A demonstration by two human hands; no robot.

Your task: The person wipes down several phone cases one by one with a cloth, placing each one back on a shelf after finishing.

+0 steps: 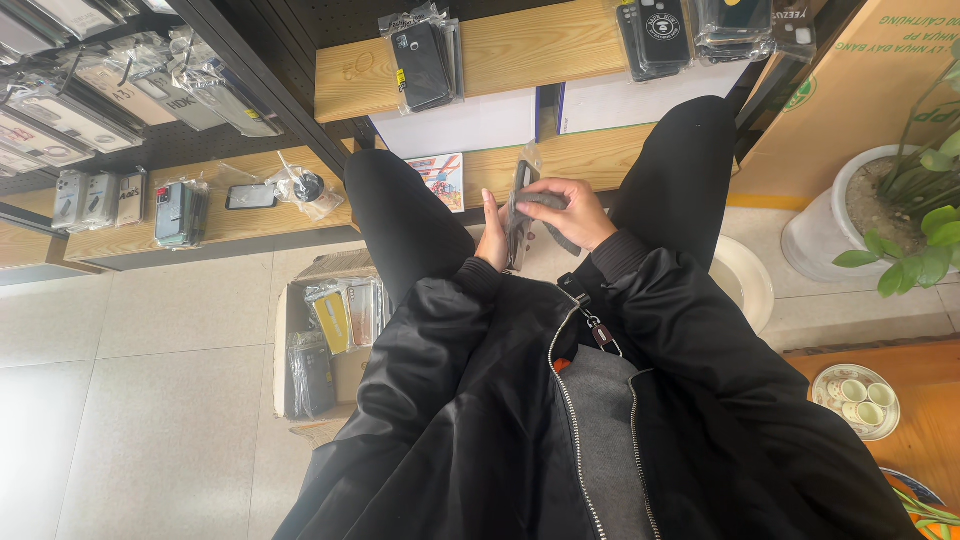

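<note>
A: What is the biggest thing you see?

B: The wooden shelves (520, 50). They hold many phone cases in clear bags. One black bunch (425, 62) lies on the top board.

A: And lower down?

B: A cardboard box (320, 345) stands on the floor, just beside the person's left knee. It is full of packed cases. On the right is a white pot (830, 225) with a green plant. Near it is a small tray of little cups (856, 398).

A: What are the hands doing?

B: They are between the knees, in front of the shelf. The left hand (492, 235) is pressed flat on one side of a dark phone case in a clear bag (520, 215). The right hand (568, 208) is curled over the top, gripping it. The case stands on its edge between both hands.
</note>
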